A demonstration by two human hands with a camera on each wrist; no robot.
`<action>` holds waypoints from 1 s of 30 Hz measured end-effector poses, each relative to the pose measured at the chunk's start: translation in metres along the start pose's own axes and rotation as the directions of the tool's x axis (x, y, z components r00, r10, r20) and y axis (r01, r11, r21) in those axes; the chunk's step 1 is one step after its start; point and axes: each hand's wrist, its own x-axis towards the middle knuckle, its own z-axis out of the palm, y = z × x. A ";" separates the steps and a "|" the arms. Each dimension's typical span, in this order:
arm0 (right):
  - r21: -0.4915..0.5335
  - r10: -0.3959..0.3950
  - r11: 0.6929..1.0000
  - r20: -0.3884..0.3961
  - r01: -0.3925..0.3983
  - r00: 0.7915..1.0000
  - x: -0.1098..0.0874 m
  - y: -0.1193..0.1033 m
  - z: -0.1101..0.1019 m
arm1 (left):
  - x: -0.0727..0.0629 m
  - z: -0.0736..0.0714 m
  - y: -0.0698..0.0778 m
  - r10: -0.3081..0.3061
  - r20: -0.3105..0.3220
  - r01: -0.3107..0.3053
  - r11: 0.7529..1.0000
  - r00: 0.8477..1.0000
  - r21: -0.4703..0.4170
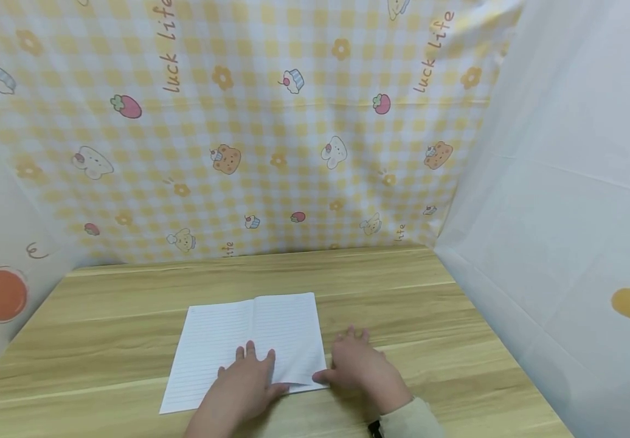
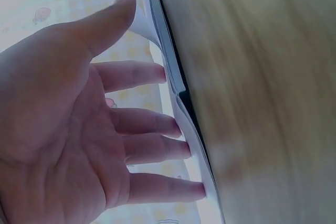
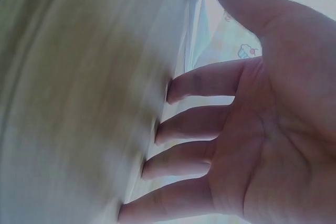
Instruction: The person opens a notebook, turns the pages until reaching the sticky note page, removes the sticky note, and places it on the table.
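Yellow-checked cloth [image 1: 276, 131] hangs behind the wooden desk [image 1: 391, 286], where a lined notebook [image 1: 197, 353] lies spread. The left hand [image 1: 245, 383] lies on it, fingers extended; the right hand [image 1: 356, 362], fingers outstretched on the desk, has its thumb at the near right corner. The right page [image 1: 287, 325] bows up between the thumbs: uneven pressure could crease it, a sideways push could skid the notebook.

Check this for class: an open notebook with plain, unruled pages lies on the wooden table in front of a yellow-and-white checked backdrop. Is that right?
Not quite: the pages are ruled, not plain, as the head view shows. The rest stands: the open notebook lies on the wooden table in front of the yellow-and-white checked backdrop.
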 end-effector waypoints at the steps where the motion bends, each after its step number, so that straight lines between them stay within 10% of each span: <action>1: 0.002 0.003 1.000 0.000 -0.003 1.000 0.000 0.000 0.000 | 0.000 0.000 -0.002 0.009 -0.001 -0.009 1.000 1.000 -0.010; 8: 0.016 0.014 1.000 0.011 -0.014 1.000 0.002 0.001 0.001 | 0.000 -0.005 -0.016 0.037 -0.196 -0.046 0.998 0.980 -0.044; 11: 0.011 0.010 1.000 0.013 -0.010 1.000 0.002 0.002 0.002 | 0.001 -0.008 -0.021 0.153 -0.325 -0.093 0.977 0.933 0.191; 15: 0.001 0.007 1.000 0.010 -0.007 1.000 0.002 0.003 0.003 | -0.003 -0.011 -0.022 0.276 -0.325 -0.083 0.862 0.905 0.501; 21: 0.003 0.008 1.000 0.013 -0.008 1.000 0.003 0.004 0.003 | -0.007 -0.008 -0.011 0.124 -0.157 -0.079 0.960 0.980 0.267; 30: 0.010 0.005 1.000 0.022 -0.005 1.000 0.002 0.004 0.003 | -0.005 -0.001 -0.003 0.042 -0.055 -0.041 0.999 0.998 0.019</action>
